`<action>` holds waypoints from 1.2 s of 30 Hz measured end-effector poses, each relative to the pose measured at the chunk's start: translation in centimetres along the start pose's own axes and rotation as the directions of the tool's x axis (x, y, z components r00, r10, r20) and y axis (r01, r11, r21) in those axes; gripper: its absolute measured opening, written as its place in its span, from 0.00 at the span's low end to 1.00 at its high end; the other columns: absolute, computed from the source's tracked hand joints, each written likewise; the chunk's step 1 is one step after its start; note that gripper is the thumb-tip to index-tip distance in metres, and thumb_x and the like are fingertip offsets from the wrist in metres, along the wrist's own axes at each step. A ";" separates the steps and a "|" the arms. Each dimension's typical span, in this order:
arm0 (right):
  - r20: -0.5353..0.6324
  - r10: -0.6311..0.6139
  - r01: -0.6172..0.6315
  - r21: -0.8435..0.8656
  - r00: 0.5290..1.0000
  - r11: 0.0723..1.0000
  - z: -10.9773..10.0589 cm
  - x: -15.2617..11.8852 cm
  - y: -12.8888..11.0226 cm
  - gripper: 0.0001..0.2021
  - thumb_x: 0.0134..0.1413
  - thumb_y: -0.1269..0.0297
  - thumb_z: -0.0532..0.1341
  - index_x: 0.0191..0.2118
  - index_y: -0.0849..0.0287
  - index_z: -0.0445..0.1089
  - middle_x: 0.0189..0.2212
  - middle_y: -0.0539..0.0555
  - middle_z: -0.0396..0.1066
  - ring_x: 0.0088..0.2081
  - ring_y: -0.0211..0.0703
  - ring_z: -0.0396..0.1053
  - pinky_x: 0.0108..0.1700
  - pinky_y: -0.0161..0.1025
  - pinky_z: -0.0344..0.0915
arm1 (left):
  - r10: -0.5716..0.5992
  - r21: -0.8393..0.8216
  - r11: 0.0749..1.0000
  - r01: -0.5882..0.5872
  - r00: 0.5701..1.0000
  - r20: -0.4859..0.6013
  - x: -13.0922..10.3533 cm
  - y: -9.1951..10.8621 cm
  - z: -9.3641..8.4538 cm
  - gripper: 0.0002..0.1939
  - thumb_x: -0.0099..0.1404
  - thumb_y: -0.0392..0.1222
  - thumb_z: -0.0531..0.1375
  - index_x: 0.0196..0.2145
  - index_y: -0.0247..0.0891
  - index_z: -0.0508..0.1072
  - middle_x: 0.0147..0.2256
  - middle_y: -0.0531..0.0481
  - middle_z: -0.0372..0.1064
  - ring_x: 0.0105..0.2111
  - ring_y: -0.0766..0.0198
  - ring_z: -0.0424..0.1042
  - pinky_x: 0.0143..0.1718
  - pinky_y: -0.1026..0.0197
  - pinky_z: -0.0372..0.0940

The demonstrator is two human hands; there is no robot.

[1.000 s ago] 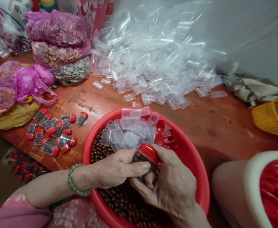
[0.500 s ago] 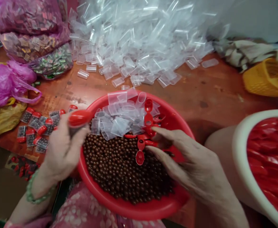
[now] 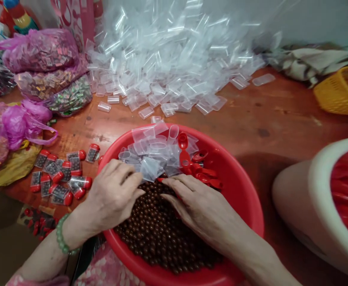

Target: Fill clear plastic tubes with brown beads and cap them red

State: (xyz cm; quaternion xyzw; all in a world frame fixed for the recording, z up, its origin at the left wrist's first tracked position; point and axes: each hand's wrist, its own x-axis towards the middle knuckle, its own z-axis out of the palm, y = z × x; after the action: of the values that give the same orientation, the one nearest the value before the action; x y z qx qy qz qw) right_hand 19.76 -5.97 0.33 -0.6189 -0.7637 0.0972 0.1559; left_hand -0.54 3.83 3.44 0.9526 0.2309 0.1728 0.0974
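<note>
A red basin point(image 3: 255, 206) holds dark brown beads point(image 3: 158, 238), clear plastic sleeves point(image 3: 152, 147) at its back and red flip caps point(image 3: 202, 172) at back right. My left hand point(image 3: 114, 194) is over the basin's left rim, fingers curled near the sleeves. A gap shows between its thumb and fingers, with nothing visible in it. Over the beads, my right hand point(image 3: 200, 206) pinches a red cap point(image 3: 161, 179), mostly hidden behind the fingers. Finished bead-filled containers with red caps point(image 3: 61, 194) lie on the table to the left.
A heap of clear sleeves point(image 3: 174, 71) spreads across the back of the wooden table point(image 3: 263, 131). Pink bags of small packets point(image 3: 43, 55) stand back left. To the right are a white bucket point(image 3: 298, 190) of red caps and a yellow basket point(image 3: 334, 95).
The red-capped container has left my left hand, which has moved right over the basin. My right hand has shifted slightly left and turned over the beads. The view has shifted a little.
</note>
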 end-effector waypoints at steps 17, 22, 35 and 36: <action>-0.176 0.035 -0.020 0.090 0.984 0.996 0.1 -1.6 0.5 0.08 0.64 0.65 0.54 0.41 0.58 0.70 0.35 0.55 0.75 0.36 0.45 0.73 0.39 0.44 0.71 | -0.184 0.011 0.983 0.184 0.976 0.114 3.2 0.9 2.4 0.09 0.70 0.37 0.51 0.44 0.32 0.68 0.38 0.41 0.73 0.41 0.55 0.72 0.44 0.53 0.69; -0.215 0.112 -0.024 0.373 0.970 0.927 -1.2 -1.1 -0.1 0.08 0.62 0.65 0.58 0.46 0.57 0.69 0.37 0.54 0.76 0.38 0.42 0.74 0.40 0.39 0.73 | -0.085 -0.172 0.981 0.091 0.996 0.039 1.9 1.6 1.7 0.14 0.72 0.38 0.47 0.51 0.28 0.64 0.40 0.39 0.72 0.41 0.56 0.72 0.43 0.54 0.72; -0.008 0.164 -0.131 0.566 0.986 0.814 -1.4 -2.6 -0.3 0.11 0.60 0.67 0.59 0.48 0.55 0.70 0.39 0.52 0.77 0.38 0.40 0.76 0.40 0.36 0.74 | 0.147 -0.371 0.928 -0.021 0.938 0.313 0.6 1.8 0.9 0.18 0.69 0.37 0.54 0.55 0.32 0.63 0.48 0.40 0.71 0.48 0.59 0.70 0.51 0.57 0.69; 0.012 0.153 -0.138 0.511 0.988 0.849 -1.2 -2.9 -0.1 0.11 0.61 0.67 0.58 0.49 0.55 0.70 0.41 0.54 0.77 0.41 0.42 0.76 0.43 0.38 0.74 | 0.150 -0.325 0.945 -0.029 0.924 0.352 0.6 1.9 1.1 0.16 0.68 0.36 0.55 0.53 0.32 0.65 0.47 0.42 0.72 0.46 0.59 0.71 0.50 0.57 0.69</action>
State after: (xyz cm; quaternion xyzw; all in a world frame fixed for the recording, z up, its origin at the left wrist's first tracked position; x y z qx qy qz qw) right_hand 20.66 -8.86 1.17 -0.6129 -0.6593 0.2983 0.3173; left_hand 1.13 2.37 3.13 0.9498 0.1334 0.0277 0.2816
